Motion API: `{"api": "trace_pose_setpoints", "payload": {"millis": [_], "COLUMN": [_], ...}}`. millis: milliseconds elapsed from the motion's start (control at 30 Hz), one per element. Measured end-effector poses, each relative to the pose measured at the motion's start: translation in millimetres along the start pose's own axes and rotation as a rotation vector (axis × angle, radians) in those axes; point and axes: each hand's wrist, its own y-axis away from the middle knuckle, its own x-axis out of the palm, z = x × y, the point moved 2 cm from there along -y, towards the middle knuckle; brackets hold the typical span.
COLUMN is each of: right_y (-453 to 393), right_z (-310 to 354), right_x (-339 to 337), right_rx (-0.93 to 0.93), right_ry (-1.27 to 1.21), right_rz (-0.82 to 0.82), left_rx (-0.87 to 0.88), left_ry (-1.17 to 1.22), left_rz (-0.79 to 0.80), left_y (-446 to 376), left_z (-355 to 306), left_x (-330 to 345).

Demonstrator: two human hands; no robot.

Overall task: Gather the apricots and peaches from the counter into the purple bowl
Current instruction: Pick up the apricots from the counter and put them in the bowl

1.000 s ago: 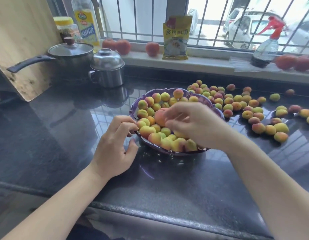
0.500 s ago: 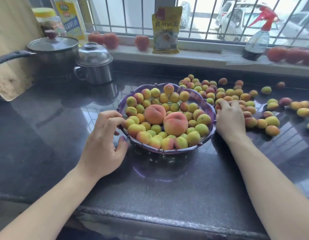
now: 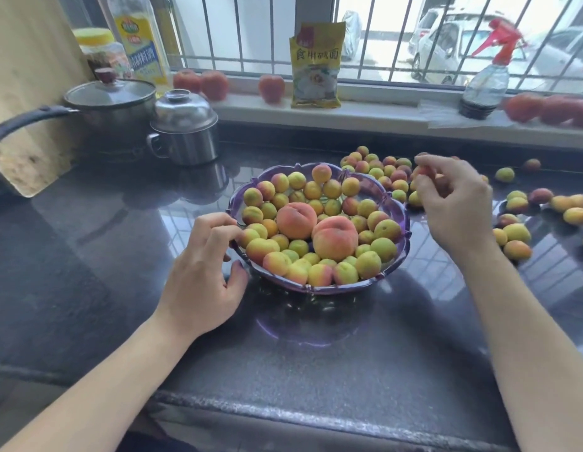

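Observation:
The purple bowl point(image 3: 394, 256) stands mid-counter, heaped with several small apricots and two big peaches point(image 3: 334, 238). My left hand point(image 3: 203, 275) grips the bowl's left rim, fingers curled over the edge and thumb below. To the right of the bowl my right hand point(image 3: 453, 203) is lifted a little off the counter, its fingers curled round apricots point(image 3: 425, 172). More loose apricots point(image 3: 378, 169) lie behind the bowl, and others point(image 3: 515, 233) are scattered further right.
A lidded saucepan point(image 3: 110, 102) and a steel mug with lid point(image 3: 184, 132) stand at the back left, beside a wooden board point(image 3: 26, 93). The windowsill holds tomatoes point(image 3: 270, 88), a yellow packet point(image 3: 316, 66) and a spray bottle point(image 3: 486, 83). The counter's front edge point(image 3: 283, 415) runs near me.
My right hand left the bowl, reached into the pile on the right, and now rises with apricots in its fingers. The left hand stays on the rim.

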Motion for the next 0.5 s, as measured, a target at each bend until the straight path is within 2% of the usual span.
{"api": "trace_pose_setpoints", "payload": {"millis": [67,133,200,233,333,500], "right_y": [1,9,22,28,41,45], "right_z": [37,74,97,104,109,113], "right_x": [-10,-12,-9,-6,8,18], "right_rx": [0.005,0.005,-0.033,-0.069,-0.180,-0.227], "right_ry": [-0.185,-0.290,-0.266,-0.203,0.020,0.106], "right_rz": [0.243,0.584,0.870,0.962,1.052,1.082], "left_rx": [-0.005,-0.004,-0.004,-0.003,-0.004,-0.015], "left_ry": [-0.005,0.000,0.015,0.023,0.024,0.019], "left_rz": [0.002,0.000,-0.005,-0.010,-0.017,-0.011], "left_y": [0,0,0,1,1,1], "left_z": [2,2,1,0,-1,0], "left_x": [0,0,-1,-1,-1,-1]}}
